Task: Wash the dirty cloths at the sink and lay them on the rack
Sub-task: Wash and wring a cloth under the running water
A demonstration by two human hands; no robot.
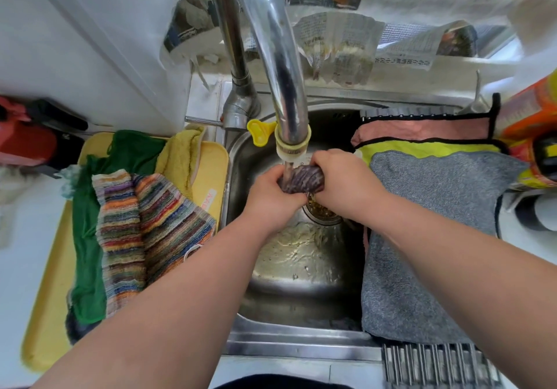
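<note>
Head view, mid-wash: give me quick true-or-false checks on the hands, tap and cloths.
1. The left hand and right hand both grip the purple cloth under the tap. True.
2. The tap is off. False: water runs onto the purple cloth.
3. A grey cloth lies on the rack at the sink's right side. True.
4. The striped cloth is on the rack. False: the striped cloth lies on the yellow tray, left of the sink.
</note>
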